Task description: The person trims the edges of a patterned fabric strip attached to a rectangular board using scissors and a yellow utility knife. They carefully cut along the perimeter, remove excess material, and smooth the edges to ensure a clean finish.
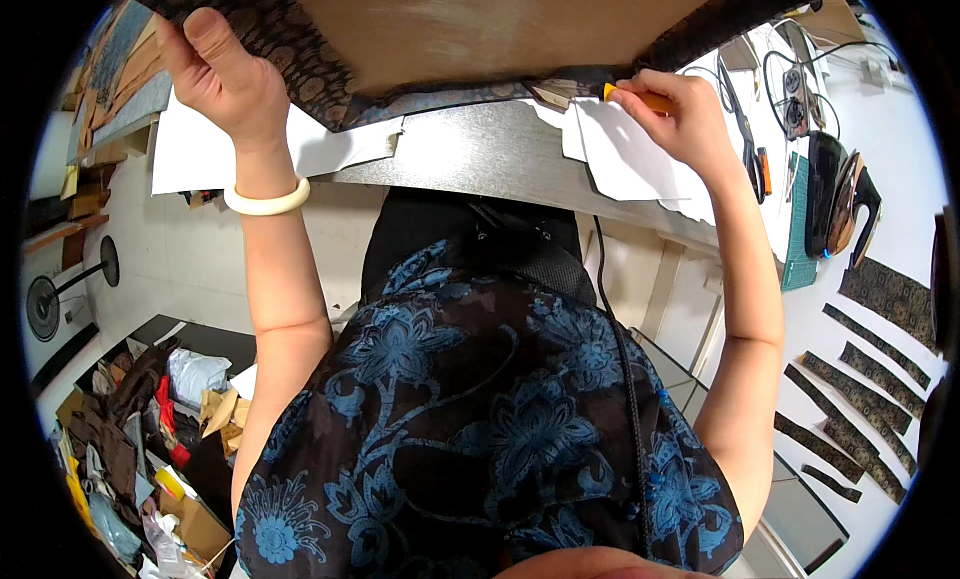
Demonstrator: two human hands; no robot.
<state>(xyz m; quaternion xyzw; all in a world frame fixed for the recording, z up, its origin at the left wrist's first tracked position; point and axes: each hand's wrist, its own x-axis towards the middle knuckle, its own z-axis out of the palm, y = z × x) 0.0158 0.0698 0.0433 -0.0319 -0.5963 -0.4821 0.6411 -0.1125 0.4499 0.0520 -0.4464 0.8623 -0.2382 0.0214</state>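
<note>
A large brown panel [500,29] with a dark patterned fabric border [270,39] stands raised at the top. At its left corner is my left hand [225,79], thumb in front of the fabric and the other fingers partly hidden at the edge; it appears to grip the border. A cream bangle [267,197] circles that wrist. My right hand [680,114] is closed round a yellow-handled tool [655,101], held by the panel's lower right edge. The tool's working end is hard to make out. White paper sheets [625,154] lie under this hand.
The grey table [470,149] runs along below the panel. To the right are a green cutting mat [800,229], a clothes iron [862,209], a power strip with cables [797,99] and several dark patterned fabric strips [880,379]. Heaped scraps [120,439] fill the lower left, near a fan [43,307].
</note>
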